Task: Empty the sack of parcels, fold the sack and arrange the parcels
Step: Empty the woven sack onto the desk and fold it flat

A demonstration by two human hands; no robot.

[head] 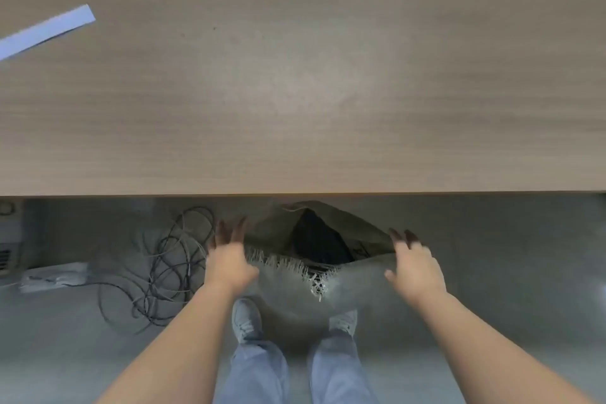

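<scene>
Woven sack (354, 285) sits on the floor at the person's feet, mouth gaping just below the surface's (295, 75) near edge, dark contents (314, 239) inside. Left hand (226, 259) and right hand (414, 267) reach the rim's two sides, fingers spread, gripping nothing yet. Risks: frayed edge (288, 267) slips or tears on lifting; sack bumps the surface edge; cables (164, 266) lying near on the left snag.

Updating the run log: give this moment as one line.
sack: on floor by table, mouth open | left hand: open at rim | right hand: open at rim
</scene>
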